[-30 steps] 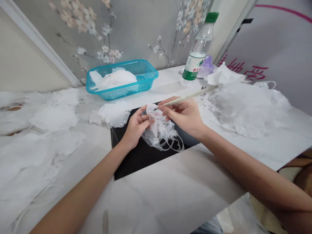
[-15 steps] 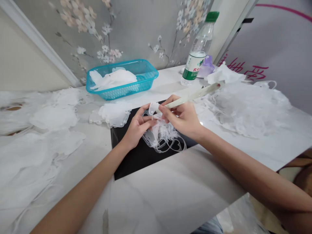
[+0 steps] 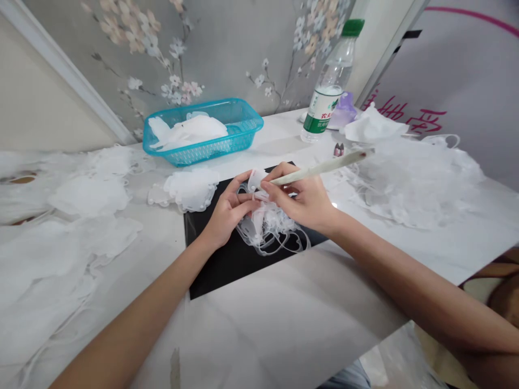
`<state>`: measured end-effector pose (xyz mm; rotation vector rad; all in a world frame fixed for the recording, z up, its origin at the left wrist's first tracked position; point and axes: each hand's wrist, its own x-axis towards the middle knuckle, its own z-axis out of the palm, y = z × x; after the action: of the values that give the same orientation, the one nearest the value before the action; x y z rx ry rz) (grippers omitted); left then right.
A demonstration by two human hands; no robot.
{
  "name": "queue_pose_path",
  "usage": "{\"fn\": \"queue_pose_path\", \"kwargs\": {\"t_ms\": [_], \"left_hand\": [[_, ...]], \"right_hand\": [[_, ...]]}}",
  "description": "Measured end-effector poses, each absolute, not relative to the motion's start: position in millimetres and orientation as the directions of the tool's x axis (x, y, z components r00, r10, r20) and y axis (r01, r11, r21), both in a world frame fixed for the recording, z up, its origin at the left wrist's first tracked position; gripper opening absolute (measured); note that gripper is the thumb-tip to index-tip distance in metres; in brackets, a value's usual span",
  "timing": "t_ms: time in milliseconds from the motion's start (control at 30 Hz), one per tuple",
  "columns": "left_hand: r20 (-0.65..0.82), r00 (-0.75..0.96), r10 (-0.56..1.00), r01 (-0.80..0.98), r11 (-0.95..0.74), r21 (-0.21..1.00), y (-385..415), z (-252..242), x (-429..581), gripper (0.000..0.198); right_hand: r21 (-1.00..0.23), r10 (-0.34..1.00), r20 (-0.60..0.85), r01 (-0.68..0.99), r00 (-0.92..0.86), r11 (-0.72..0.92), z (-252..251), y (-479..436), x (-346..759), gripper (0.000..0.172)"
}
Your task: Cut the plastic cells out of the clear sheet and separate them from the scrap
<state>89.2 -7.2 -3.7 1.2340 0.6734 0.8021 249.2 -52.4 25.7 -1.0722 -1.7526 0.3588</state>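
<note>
My left hand (image 3: 228, 216) is closed on a small translucent white plastic-like piece (image 3: 256, 179), pinching it between fingers and thumb. In my right hand (image 3: 310, 197), a long, pale, stick-like tool (image 3: 326, 167) is gripped like a pen. Its front end meets the piece by the fingertips, and the exact tip is hard to make out. Below both hands, a tangle of white translucent strips and cut pieces (image 3: 279, 220) lies on a black mat (image 3: 217, 273). My fingers cover part of this tangle.
A blue basket (image 3: 203, 153) with white pieces stands at the back, near a green-capped water bottle (image 3: 320, 111). Stacked white pieces (image 3: 188, 189) sit left of the mat. Large white heaps lie left (image 3: 44, 248) and right (image 3: 417, 178). Two small dark-tipped objects (image 3: 338, 149) lie behind the tool.
The tool's rear end has swung down and slightly toward the right, uncovering the small dark-tipped objects. My right hand has shifted slightly, while my left hand stays nearly still.
</note>
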Motion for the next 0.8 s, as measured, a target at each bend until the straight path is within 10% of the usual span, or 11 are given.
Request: {"fn": "queue_pose_path", "kwargs": {"t_ms": [800], "left_hand": [[0.019, 0.627, 0.778, -0.137, 0.086, 0.987, -8.8, -1.8, 85.6, 0.086]], "right_hand": [[-0.691, 0.824, 0.539, 0.468, -0.174, 0.551, 23.0, -51.7, 248.4, 0.028]]}}
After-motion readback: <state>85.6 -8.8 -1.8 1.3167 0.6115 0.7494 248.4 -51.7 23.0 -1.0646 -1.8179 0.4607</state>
